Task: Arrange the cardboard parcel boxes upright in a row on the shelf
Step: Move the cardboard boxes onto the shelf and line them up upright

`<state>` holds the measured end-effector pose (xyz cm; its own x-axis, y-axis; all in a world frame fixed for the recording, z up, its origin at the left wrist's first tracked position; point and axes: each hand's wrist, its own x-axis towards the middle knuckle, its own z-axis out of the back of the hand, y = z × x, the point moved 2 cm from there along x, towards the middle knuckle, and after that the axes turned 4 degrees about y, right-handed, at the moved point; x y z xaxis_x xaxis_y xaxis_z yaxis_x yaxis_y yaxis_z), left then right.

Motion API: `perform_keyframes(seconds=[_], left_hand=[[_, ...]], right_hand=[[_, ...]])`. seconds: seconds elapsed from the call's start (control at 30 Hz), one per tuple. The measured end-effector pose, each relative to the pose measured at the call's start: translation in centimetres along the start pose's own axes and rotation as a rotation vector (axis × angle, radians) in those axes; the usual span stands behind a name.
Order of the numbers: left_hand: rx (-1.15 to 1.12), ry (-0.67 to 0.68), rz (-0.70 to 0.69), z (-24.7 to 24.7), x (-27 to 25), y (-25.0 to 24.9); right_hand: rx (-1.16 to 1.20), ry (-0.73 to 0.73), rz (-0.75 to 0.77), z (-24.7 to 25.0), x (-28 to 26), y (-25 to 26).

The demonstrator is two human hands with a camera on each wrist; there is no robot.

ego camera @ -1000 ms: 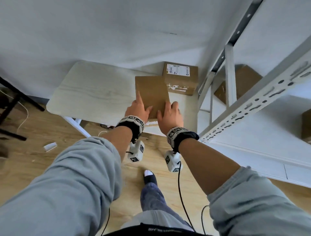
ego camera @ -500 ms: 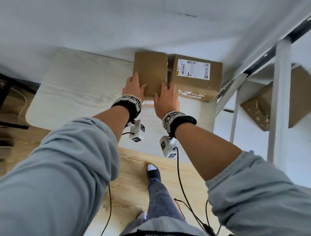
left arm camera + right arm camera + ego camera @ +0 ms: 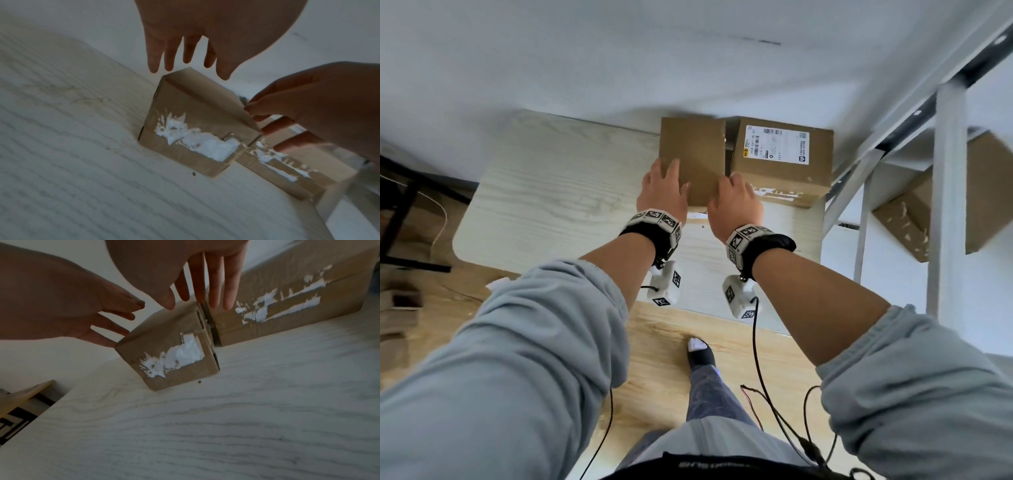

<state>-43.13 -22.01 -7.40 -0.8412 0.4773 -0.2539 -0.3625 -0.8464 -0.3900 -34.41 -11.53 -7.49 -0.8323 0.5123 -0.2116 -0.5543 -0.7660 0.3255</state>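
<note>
A small plain cardboard box [image 3: 693,161] stands on the pale wood tabletop [image 3: 551,192], right beside a larger labelled cardboard box [image 3: 780,161], with a narrow gap between them. My left hand [image 3: 664,185] lies at the small box's near left top edge, fingers straight. In the left wrist view the left hand's [image 3: 185,68] fingertips hover at the top of the small box [image 3: 185,129]. My right hand [image 3: 732,192] touches its near right edge. In the right wrist view the right hand's [image 3: 197,303] straight fingers reach over the gap toward the larger box [image 3: 277,301].
A white metal rack [image 3: 945,205] stands at the right, with another cardboard box [image 3: 983,192] lying tilted on its shelf. The white wall is directly behind the two boxes. Wood floor, cables and my foot lie below the table's near edge.
A second ago both hands held the small box nearer the table's front. It has moved toward the wall and now stands beside the labelled box, and my fingers have relaxed on it.
</note>
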Motion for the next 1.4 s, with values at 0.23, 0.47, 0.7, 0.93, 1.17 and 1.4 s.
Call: perform_keyframes(seconds=[0.23,0.47,0.7,0.93,1.17,1.4], left_hand=[[-0.021,-0.01,-0.088,1.4,-7.8,-1.1],[-0.028,-0.017,-0.231,1.8,-19.6,-0.7],[0.07,0.001,-0.422,0.3,-31.6,-1.4],[0.141,0.003,-0.645,-2.7,-39.7,-7.5],[0.295,-0.017,-0.874,-8.5,-44.6,-18.2],[0.439,-0.002,-0.962,-16.2,-49.0,-31.5]], right_hand=[[-0.092,-0.1,0.05,2.6,-7.5,1.0],[-0.073,-0.19,-0.001,3.5,-20.6,2.4],[-0.14,-0.233,-0.026,3.5,-34.0,0.9],[-0.212,-0.32,-0.172,6.0,-44.7,-7.9],[-0.289,-0.36,-0.391,8.3,-52.2,-20.3],[-0.27,-0.33,-0.516,10.6,-58.0,-33.8]])
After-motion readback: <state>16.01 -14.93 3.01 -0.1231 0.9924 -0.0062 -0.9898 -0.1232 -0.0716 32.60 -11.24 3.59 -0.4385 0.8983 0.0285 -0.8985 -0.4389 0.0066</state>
